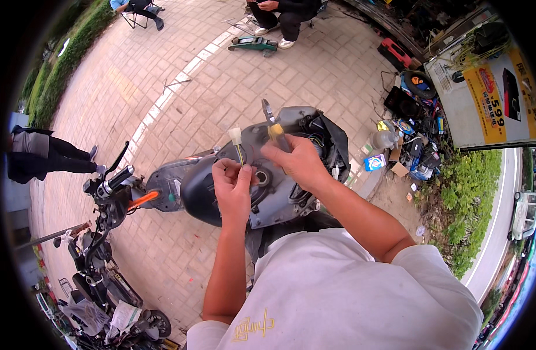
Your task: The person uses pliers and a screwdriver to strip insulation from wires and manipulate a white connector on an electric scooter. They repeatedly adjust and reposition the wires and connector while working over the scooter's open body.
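My left hand [235,182] pinches the wires of a white plastic wire connector [236,136], which points up and away from me. In my right hand [297,160] is a pair of pliers [270,116] with a yellow-and-dark grip, its metal jaws pointing up. The jaws stand apart from the connector, a little to its right. Below both hands lies a scooter [201,195] with dark body panels, its rear part opened up so that wiring shows at the right. My palm hides part of the pliers' handles.
The scooter's handlebar [113,184] reaches out to the left. A green floor jack [253,44] stands on the paving near a crouching person [288,20]. Another person [55,154] stands at the left. Parts and boxes [416,149] are piled at the right beside a signboard [489,99].
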The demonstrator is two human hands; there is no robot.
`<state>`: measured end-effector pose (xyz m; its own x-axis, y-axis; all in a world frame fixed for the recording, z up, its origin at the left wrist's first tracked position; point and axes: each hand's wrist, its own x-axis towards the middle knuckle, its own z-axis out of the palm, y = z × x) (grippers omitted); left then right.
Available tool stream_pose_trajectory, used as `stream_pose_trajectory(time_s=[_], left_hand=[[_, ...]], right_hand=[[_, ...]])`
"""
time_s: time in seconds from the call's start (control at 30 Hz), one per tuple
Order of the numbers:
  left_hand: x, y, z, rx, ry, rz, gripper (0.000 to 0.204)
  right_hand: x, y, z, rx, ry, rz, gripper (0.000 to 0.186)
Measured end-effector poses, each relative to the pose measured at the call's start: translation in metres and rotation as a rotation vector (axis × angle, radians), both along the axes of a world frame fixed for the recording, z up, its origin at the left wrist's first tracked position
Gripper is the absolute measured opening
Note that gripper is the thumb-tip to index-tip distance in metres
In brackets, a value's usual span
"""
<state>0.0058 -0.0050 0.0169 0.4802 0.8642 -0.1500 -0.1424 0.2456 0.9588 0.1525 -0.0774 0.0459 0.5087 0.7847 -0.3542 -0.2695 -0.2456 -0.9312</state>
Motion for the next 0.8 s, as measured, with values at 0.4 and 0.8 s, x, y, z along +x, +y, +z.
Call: stream_pose_trajectory(time_s=[0.4, 0.8], left_hand=[[0.005, -0.009, 0.005, 0.607, 0.31, -0.035, 0.013], [0.01, -0.017, -0.001, 0.447, 0.375, 0.01, 0.012]], right_hand=[[-0.003, 0.002, -0.008, 0.042, -0.206, 0.036, 0.027], [-0.025, -0.01, -0.014, 0.182, 0.002, -0.096, 0.009]])
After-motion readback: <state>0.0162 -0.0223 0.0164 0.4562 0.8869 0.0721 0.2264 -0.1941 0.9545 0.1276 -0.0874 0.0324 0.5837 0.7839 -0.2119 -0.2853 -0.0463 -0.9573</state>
